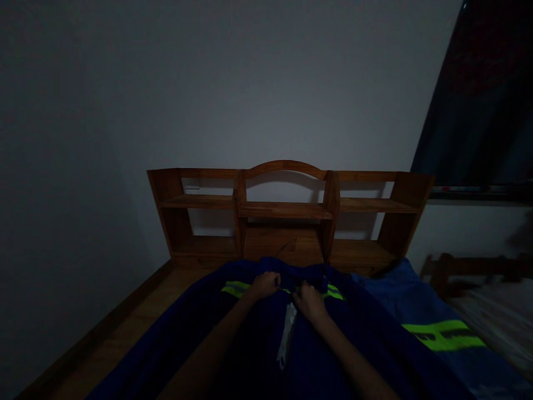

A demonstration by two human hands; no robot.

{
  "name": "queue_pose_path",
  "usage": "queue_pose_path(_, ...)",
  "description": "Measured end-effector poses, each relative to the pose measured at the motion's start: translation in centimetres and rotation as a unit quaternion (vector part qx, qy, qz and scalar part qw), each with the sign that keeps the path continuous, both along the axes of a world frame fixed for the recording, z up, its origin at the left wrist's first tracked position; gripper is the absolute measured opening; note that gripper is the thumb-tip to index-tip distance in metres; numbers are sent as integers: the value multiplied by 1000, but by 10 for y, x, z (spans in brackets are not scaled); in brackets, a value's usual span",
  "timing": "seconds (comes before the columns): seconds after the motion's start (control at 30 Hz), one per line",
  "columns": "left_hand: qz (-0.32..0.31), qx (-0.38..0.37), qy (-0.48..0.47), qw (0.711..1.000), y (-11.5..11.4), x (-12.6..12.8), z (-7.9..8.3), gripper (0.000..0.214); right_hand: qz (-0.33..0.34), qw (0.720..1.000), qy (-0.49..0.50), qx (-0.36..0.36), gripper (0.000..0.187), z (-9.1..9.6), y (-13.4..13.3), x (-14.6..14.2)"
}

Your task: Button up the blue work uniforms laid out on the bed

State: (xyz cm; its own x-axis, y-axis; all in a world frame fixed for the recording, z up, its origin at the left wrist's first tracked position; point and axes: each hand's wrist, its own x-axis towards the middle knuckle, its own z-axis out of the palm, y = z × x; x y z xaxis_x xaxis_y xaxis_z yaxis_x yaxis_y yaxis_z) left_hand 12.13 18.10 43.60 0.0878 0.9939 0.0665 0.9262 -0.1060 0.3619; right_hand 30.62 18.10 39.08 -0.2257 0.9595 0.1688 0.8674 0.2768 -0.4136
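A dark blue cloth with yellow-green stripes is spread out in front of me, bunched at its far edge. My left hand is closed on a fold of this cloth, near the left stripe. Close beside it, my right hand also has its fingers curled into the cloth. Between my forearms lies a narrow whitish strip with a thin loop at its near end; dim light hides what it is. A thin dark line rises beyond the cloth's far edge.
A wooden headboard with open shelves stands against the pale wall ahead. Wooden flooring shows at left. To the right lie another blue cloth with a bright green band and pale bedding. A dark curtain hangs upper right.
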Motion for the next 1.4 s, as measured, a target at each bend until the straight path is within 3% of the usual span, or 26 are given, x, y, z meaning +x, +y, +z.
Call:
queue_pose_path(0.13, 135, 74, -22, 988, 7, -6, 4, 30, -3, 999, 32, 3, 26, 6, 17, 2)
queue_pose_path(0.23, 166, 106, -55, 979, 14, -12, 9, 36, 10, 998, 65, 3, 41, 16, 35, 12)
queue_pose_path(0.33, 122, 152, -87, 977, 9, -8, -4, 46, 7, 997, 74, 16, 39, 22, 48, 20)
queue_pose_path(0.43, 42, 209, -126, 969, -6, -2, -37, 48, 25, 997, 66, 29, 30, 20, 50, 21)
queue_pose_path(0.57, -2, 177, -168, 970, -16, -4, -73, 45, 91, 994, 44, 43, 37, 11, 48, 19)
queue_pose_path(0.77, 4, 142, -100, 985, -8, -13, -79, 69, 159, 987, -9, 16, 74, 1, 44, 28)
queue_pose_path(0.9, -20, 135, -63, 989, -12, -14, -75, 73, 157, 986, -46, 16, 92, 3, 24, 31)
queue_pose_path(0.97, -28, 148, -63, 987, -17, -13, -73, 69, 163, 984, -47, 49, 83, 5, 6, 28)
queue_pose_path(1.07, -47, 189, -73, 978, -24, -10, -67, 48, 180, 977, -32, 105, 45, 6, -17, 25)
queue_pose_path(1.13, -52, 215, -81, 972, -27, -9, -64, 33, 178, 975, -24, 128, 32, 3, -24, 27)
queue_pose_path(1.4, -57, 205, -101, 972, -24, -12, -69, 16, 207, 970, -3, 125, 25, -17, -7, 44)
